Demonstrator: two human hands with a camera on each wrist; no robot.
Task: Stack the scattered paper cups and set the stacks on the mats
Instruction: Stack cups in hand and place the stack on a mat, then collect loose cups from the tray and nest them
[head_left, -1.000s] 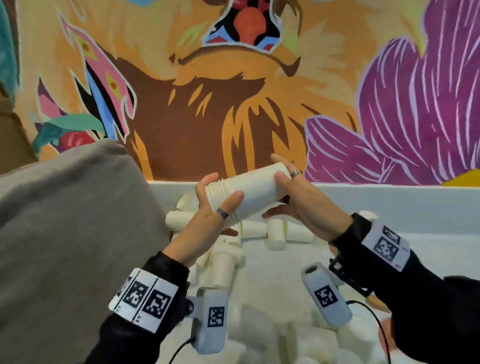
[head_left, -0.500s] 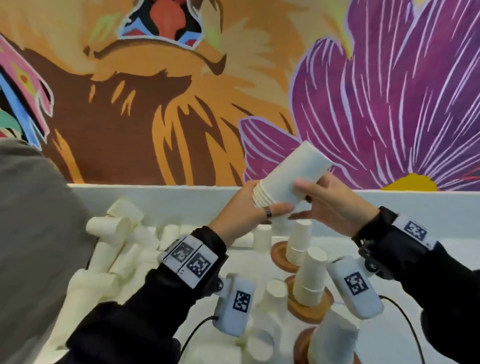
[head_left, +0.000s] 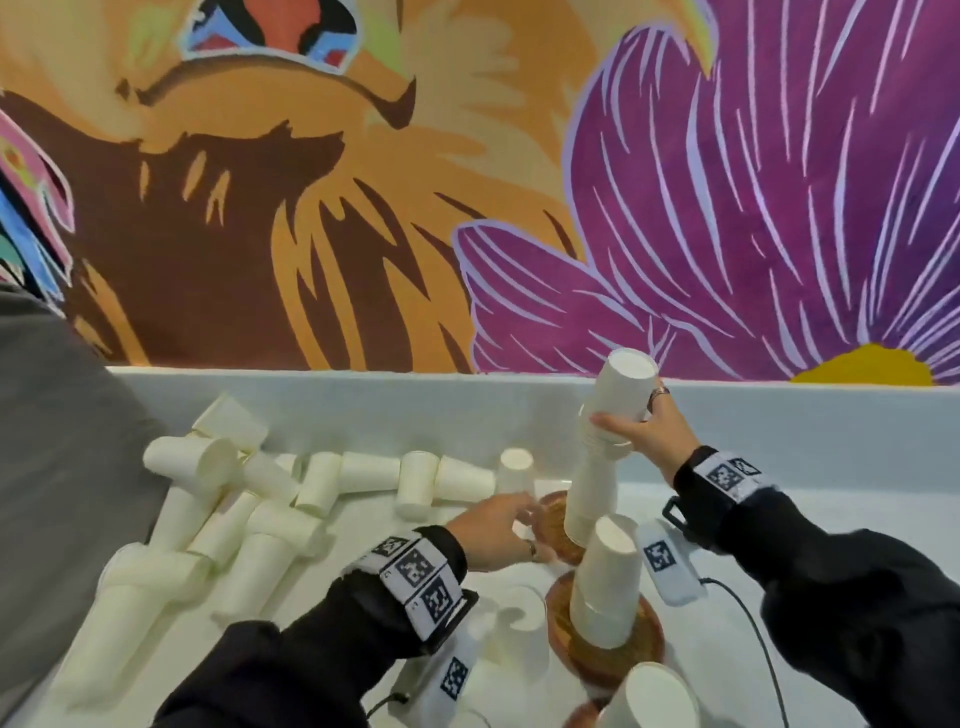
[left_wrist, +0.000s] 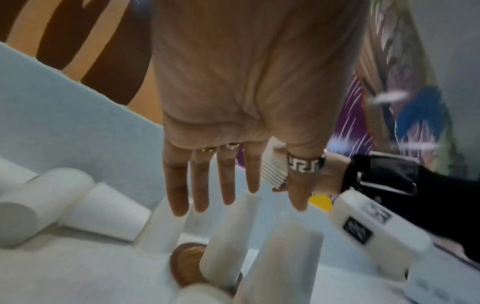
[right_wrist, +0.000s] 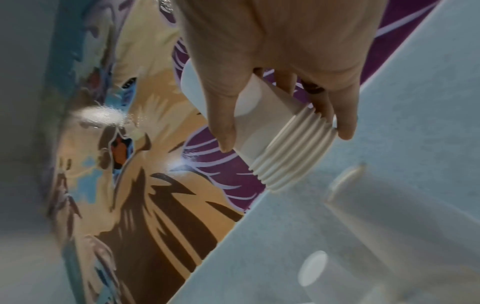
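Loose cups (head_left: 291, 499) lie tumbled on the table's (head_left: 857, 519) far left. The left hand (head_left: 493, 530), fingers straight and holding nothing, reaches toward a lone upturned cup (head_left: 515, 470) beside the far mat (head_left: 551, 525). On that mat stands a stack (head_left: 589, 499); above it the right hand (head_left: 649, 436) grips a held stack (head_left: 621, 397), bottoms up. Nearer, another stack (head_left: 605, 582) sits on a second mat (head_left: 613, 649).

From my remote seat the head camera looked forward and down over both hands, while each wrist camera looked very closely along its own hand, and the left wrist view shared the held cup stack (left_wrist: 272, 171) with the other two.
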